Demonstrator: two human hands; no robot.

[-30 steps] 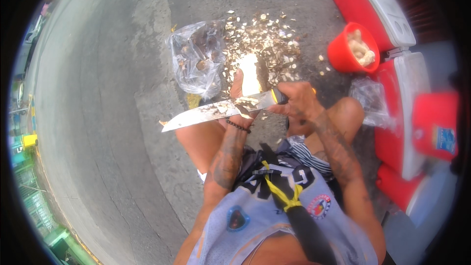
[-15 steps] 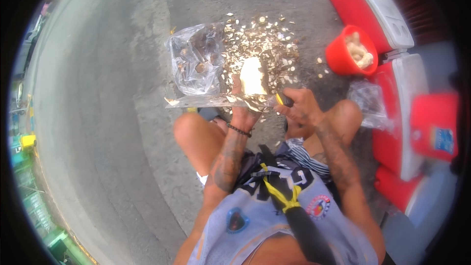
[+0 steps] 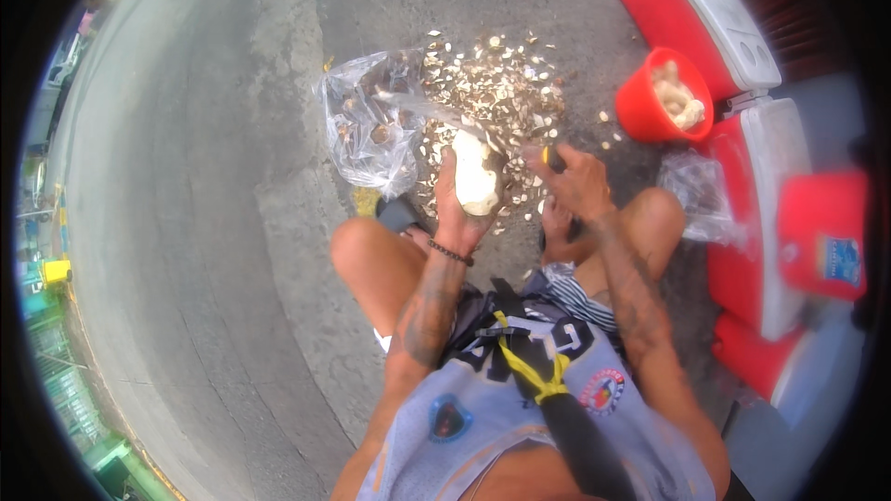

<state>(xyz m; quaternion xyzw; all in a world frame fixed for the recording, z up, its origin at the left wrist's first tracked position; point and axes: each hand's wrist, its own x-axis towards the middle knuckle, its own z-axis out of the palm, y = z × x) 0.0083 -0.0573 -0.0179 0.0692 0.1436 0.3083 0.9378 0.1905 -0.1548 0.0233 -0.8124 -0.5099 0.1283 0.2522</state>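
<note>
A large root vegetable [image 3: 475, 178], mostly peeled to pale flesh with some brown skin along its right side, rests upright in my left hand [image 3: 455, 211]. My left fingers and palm wrap its lower left side. My right hand [image 3: 583, 184] grips the yellow and black handle of a long knife [image 3: 436, 111]. Its wide blade, smeared by motion, slants away to the far left across the root's far end; whether it touches is unclear. Peelings [image 3: 497, 79] lie scattered on the pavement beyond my hands.
Left of the peelings is a clear plastic bag [image 3: 371, 134] with brown pieces. A red bucket [image 3: 640, 111] of peeled roots stands at the right, beside red and white coolers [image 3: 682, 19] and another crumpled plastic bag [image 3: 696, 190]. My knees flank the work.
The knife has swung away from me, from level across the near end of the root to a slant over its far end. The root stays in my left hand.
</note>
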